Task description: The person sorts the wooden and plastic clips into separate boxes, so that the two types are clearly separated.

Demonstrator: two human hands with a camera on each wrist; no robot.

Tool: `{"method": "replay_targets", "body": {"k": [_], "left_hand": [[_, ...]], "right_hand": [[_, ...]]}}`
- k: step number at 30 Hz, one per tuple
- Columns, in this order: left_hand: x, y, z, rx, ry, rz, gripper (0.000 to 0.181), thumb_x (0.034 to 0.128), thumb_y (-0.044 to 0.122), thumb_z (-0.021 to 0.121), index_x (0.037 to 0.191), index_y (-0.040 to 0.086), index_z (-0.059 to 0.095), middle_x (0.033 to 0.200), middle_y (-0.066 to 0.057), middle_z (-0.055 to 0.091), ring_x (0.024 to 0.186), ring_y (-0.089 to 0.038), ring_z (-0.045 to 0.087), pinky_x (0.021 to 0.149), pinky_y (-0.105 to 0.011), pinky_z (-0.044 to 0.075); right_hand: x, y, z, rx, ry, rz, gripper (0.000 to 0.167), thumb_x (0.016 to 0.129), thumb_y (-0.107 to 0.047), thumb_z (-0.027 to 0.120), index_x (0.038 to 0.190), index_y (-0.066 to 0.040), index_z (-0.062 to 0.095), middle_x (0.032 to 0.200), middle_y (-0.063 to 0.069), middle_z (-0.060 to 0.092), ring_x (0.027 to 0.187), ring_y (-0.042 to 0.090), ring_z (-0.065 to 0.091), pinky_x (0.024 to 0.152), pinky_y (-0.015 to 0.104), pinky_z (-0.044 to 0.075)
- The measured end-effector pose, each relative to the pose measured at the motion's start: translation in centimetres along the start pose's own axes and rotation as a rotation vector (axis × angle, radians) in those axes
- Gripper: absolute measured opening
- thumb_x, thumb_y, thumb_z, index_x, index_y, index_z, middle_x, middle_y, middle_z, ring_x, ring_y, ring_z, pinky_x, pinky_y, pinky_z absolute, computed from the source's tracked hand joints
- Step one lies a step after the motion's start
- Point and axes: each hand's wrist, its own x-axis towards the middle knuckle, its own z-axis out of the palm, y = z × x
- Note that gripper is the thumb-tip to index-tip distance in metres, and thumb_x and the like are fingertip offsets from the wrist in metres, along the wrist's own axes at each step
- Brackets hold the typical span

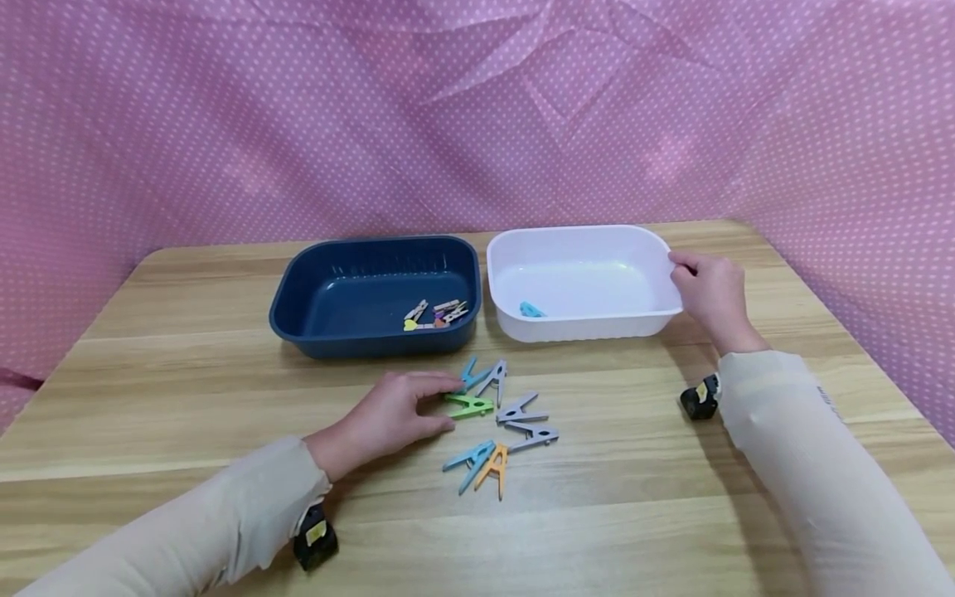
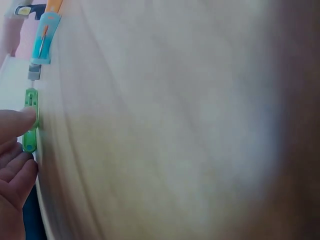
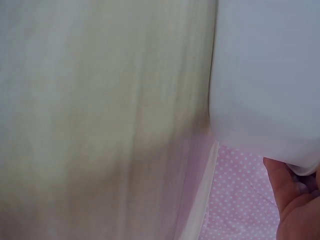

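Observation:
My left hand [image 1: 395, 414] reaches in from the left at a group of plastic clothespins, thumb and forefinger apart on either side of a green clothespin [image 1: 472, 405]. In the left wrist view the thumb overlaps that green clothespin [image 2: 31, 120]; firm contact is unclear. Close by lie a blue clothespin [image 1: 470, 377], a grey clothespin [image 1: 496, 380] and two more grey ones. Nearer the front, another blue clothespin [image 1: 477, 458] touches an orange clothespin [image 1: 496, 469]. My right hand [image 1: 712, 294] pinches the right rim of a white basin [image 1: 589, 327], which holds a blue clothespin [image 1: 531, 309].
A dark blue basin [image 1: 373, 345] stands left of the white one, with several small wooden clothespins [image 1: 416, 311] in its front right corner. Both basins rest on a wood-grain table [image 1: 612, 514]. Behind hangs a pink dotted cloth [image 1: 418, 124].

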Motion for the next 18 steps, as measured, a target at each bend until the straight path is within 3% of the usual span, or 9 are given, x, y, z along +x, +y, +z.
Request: {"method": "replay_targets", "body": {"k": [18], "left_hand": [[-0.11, -0.07, 0.25, 0.045, 0.032, 0.029, 0.041, 0.0807, 0.015, 0.071, 0.121, 0.013, 0.063, 0.123, -0.002, 0.061, 0.117, -0.017, 0.054, 0.097, -0.038, 0.045]], "right_hand": [[0.18, 0.16, 0.14, -0.027, 0.025, -0.004, 0.036, 0.092, -0.011, 0.042, 0.123, -0.001, 0.058, 0.12, 0.023, 0.057, 0.099, 0.032, 0.058, 0.053, 0.007, 0.035]]}}
